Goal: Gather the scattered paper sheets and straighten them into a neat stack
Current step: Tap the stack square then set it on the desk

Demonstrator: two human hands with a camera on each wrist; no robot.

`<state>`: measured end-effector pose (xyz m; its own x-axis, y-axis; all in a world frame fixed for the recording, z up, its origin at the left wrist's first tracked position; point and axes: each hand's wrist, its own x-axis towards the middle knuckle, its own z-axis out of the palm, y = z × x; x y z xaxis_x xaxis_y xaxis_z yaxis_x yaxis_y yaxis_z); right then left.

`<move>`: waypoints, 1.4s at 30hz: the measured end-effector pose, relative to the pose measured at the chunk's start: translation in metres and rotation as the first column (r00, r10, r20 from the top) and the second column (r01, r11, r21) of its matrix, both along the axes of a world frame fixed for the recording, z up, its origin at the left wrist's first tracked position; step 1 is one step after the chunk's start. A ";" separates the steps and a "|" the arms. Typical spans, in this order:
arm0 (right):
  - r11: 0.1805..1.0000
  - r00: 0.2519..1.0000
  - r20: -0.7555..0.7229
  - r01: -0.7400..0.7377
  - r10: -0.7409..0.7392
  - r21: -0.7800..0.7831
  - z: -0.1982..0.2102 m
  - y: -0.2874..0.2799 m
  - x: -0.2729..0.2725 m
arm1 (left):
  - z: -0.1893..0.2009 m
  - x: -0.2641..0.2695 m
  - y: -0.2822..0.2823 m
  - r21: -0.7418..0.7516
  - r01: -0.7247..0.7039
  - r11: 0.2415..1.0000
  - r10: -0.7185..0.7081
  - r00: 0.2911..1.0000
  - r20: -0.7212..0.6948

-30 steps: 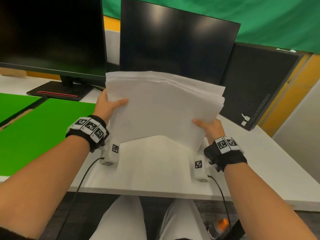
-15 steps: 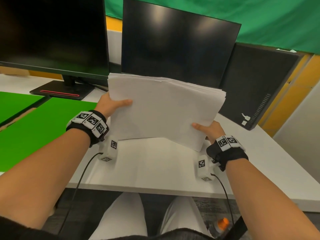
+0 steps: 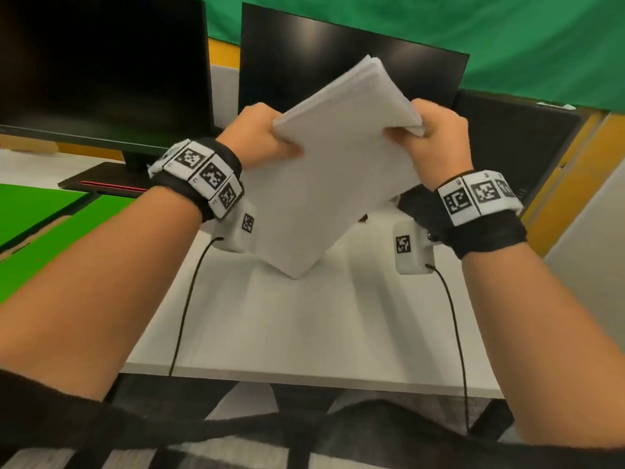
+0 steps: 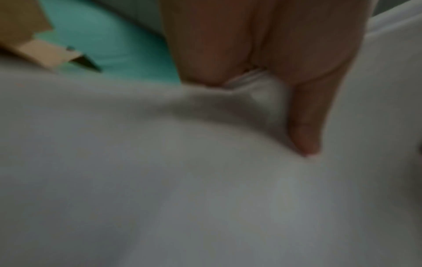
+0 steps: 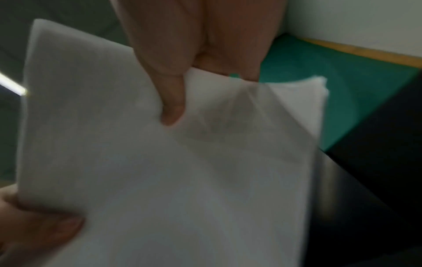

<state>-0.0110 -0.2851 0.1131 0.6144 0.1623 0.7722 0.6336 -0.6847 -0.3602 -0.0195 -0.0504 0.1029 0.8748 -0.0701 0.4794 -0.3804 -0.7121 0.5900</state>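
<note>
A stack of white paper sheets point(image 3: 341, 157) hangs in the air above the white desk point(image 3: 304, 326), turned so one corner points down near the desktop. My left hand point(image 3: 267, 137) grips the stack's upper left edge, thumb on the front face. My right hand point(image 3: 436, 137) pinches the upper right corner. In the left wrist view my thumb point(image 4: 306, 126) presses into the paper sheets point(image 4: 160, 180). The right wrist view shows my thumb point(image 5: 171, 101) on the sheets point(image 5: 160, 171), with fingers behind.
Two dark monitors point(image 3: 101, 69) point(image 3: 338, 62) stand at the back of the desk, a black box point(image 3: 514, 140) to their right. A green mat point(image 3: 61, 231) lies on the left. Behind all this hangs a green backdrop point(image 3: 473, 28).
The stack was held level and wide by its lower side edges; now it is rotated onto a corner, raised, and both hands have shifted to its upper edges, closer together.
</note>
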 end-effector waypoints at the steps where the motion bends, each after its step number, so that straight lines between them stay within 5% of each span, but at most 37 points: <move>1: 0.995 0.997 0.057 0.055 -0.060 0.077 -0.003 -0.001 0.003 | -0.006 0.002 0.000 -0.072 -0.007 0.997 0.007 1.000 0.005; 4: 0.895 0.992 -0.032 0.121 -0.119 0.430 -0.027 -0.013 0.011 | -0.029 0.006 0.011 -0.408 0.012 0.913 -0.021 1.000 -0.017; 8: 0.748 0.856 -0.354 -0.054 0.376 0.662 -0.059 -0.008 0.012 | -0.052 0.006 0.015 -0.692 0.100 0.715 -0.181 0.983 -0.044; 13: 0.665 0.859 -0.278 -0.092 0.429 0.741 -0.064 0.004 0.009 | -0.058 0.004 0.005 -0.735 0.100 0.670 -0.203 0.978 -0.053; 25: 0.703 0.793 -0.440 0.021 0.421 0.711 -0.108 0.013 0.013 | -0.090 0.008 0.008 -0.775 0.000 0.632 -0.202 0.965 -0.164; 36: 0.741 0.893 -0.197 -0.193 0.404 0.643 -0.035 0.011 0.013 | -0.034 0.001 0.015 -0.641 0.210 0.738 -0.262 0.965 0.016; 42: 0.735 0.928 -0.203 -0.100 0.311 0.670 -0.032 0.016 0.017 | -0.040 0.006 0.012 -0.678 0.209 0.705 -0.240 0.970 0.050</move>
